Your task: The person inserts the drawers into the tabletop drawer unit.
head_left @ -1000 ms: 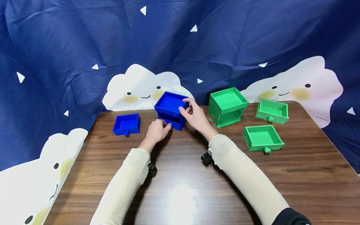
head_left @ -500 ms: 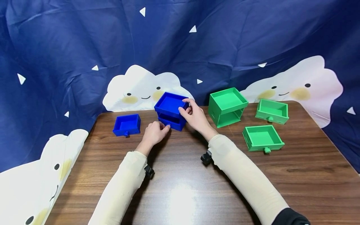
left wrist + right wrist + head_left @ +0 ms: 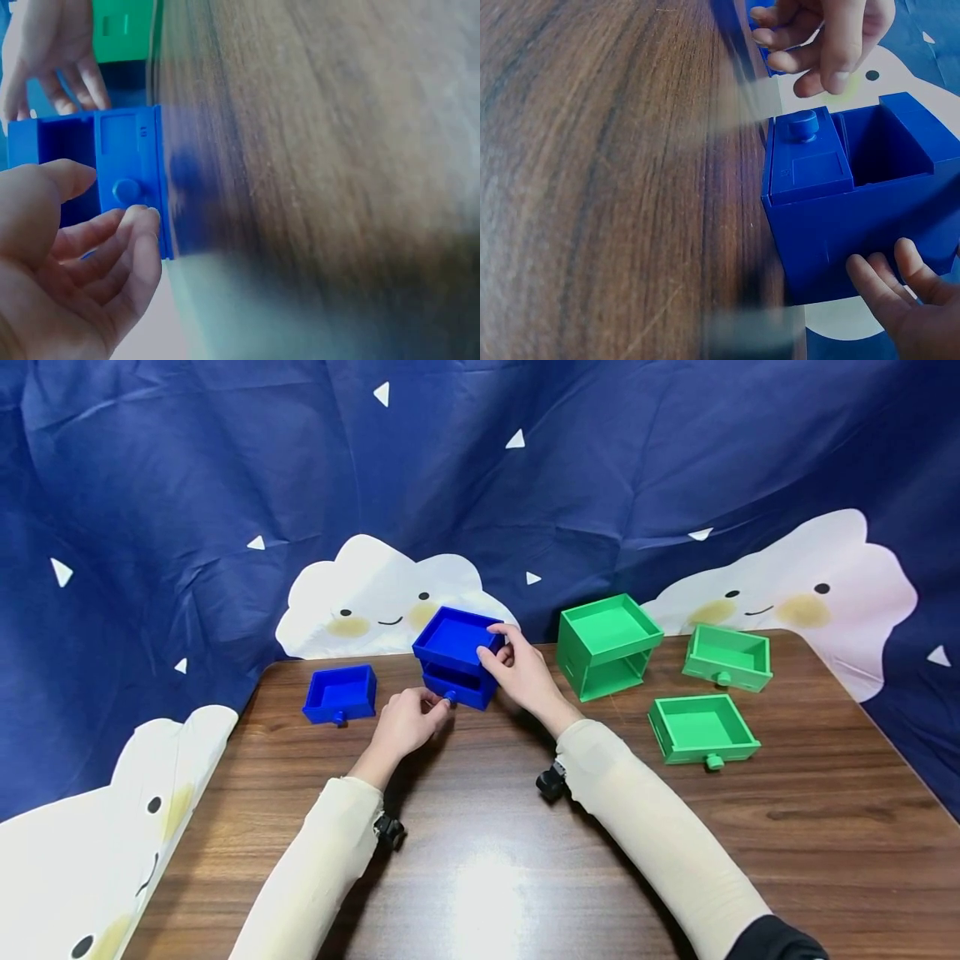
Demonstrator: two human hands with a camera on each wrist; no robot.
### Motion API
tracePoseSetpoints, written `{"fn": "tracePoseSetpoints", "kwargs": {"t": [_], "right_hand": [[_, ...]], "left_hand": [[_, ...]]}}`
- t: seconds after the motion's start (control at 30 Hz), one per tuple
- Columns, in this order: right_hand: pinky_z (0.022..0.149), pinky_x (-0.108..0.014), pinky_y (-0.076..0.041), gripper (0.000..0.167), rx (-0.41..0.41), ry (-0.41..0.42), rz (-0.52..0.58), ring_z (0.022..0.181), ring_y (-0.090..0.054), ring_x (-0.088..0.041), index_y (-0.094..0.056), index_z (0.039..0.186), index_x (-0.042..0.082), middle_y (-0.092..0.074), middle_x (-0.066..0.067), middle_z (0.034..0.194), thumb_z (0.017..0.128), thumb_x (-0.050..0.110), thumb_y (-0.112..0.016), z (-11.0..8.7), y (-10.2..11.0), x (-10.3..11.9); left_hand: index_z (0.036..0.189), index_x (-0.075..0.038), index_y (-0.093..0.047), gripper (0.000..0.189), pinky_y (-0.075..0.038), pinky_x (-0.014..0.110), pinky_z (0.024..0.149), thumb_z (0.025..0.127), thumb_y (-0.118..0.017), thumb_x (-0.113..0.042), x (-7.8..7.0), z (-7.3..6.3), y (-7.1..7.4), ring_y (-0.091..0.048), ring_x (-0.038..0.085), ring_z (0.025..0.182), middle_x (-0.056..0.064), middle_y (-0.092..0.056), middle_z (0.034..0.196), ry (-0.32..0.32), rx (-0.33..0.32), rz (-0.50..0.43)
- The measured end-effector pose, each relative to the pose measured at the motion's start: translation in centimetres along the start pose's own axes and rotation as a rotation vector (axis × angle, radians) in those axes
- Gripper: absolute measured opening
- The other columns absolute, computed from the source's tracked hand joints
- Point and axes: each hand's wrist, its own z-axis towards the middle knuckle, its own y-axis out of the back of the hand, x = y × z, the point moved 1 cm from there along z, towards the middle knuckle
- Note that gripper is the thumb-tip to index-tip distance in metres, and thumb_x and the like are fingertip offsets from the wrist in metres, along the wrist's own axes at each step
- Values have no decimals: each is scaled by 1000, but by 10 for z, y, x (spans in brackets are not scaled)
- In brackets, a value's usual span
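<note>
A blue drawer cabinet (image 3: 457,639) stands near the table's back edge, a drawer (image 3: 810,165) with a round knob (image 3: 126,192) sitting flush in its lower slot. The upper slot (image 3: 67,150) is vacant. My left hand (image 3: 405,720) is just in front of and left of the knob, fingers loosely bent and holding nothing. In the right wrist view it hangs apart from the knob. My right hand (image 3: 525,675) holds the cabinet at its right side, thumb and index finger at the top rim and other fingers against the side wall (image 3: 855,232).
Left of the cabinet lies a separate blue drawer (image 3: 340,692). To the right stands a green cabinet (image 3: 609,631) with an open front, and two green drawers (image 3: 727,652) rest farther right on the wooden table (image 3: 540,860). A blue cloud-patterned curtain (image 3: 450,468) hangs behind.
My left hand has drawn back toward the lower left, away from the lower drawer's front, leaving its knob uncovered. The right hand and the cabinet have kept their places.
</note>
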Motion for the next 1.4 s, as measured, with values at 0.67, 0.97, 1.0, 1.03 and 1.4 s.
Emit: {"fn": "tracePoseSetpoints", "kwargs": {"t": [0.67,0.97,1.0,1.03,1.4], "right_hand": [[80,-30,-45,47,3,-5,-1,86,-60,-25,-58,146,10,-61,-8,91,106,32,-69,1,1,0],[80,-31,-46,49,10,-8,-8,86,-59,-24,-57,146,9,-60,-7,91,106,33,-69,1,1,0],[80,-31,-45,48,9,-8,-9,86,-59,-24,-57,146,9,-60,-7,90,105,32,-69,1,1,0],[80,-31,-45,48,7,-6,-9,86,-59,-24,-57,146,9,-60,-7,90,105,33,-69,1,1,0],[80,-32,-45,48,6,-17,-3,86,-58,-24,-57,146,11,-59,-5,90,106,34,-68,0,0,-1]], "left_hand": [[112,-6,-80,27,-58,49,89,104,-66,-27,-23,-37,25,-73,27,91,8,-78,92,-25,-45,40],[112,-7,-81,26,-58,49,88,102,-68,-28,-11,-44,28,-74,26,89,7,-79,92,-31,-51,41],[110,-8,-81,28,-57,46,84,102,-68,-32,-2,-40,25,-73,24,86,5,-78,90,-53,-64,34],[109,-10,-81,30,-57,43,80,103,-67,-36,9,-36,21,-72,22,83,3,-78,88,-73,-75,29],[110,-13,-80,27,-58,44,80,101,-68,-35,26,-36,22,-73,21,85,2,-79,91,-6,-71,41]]}}
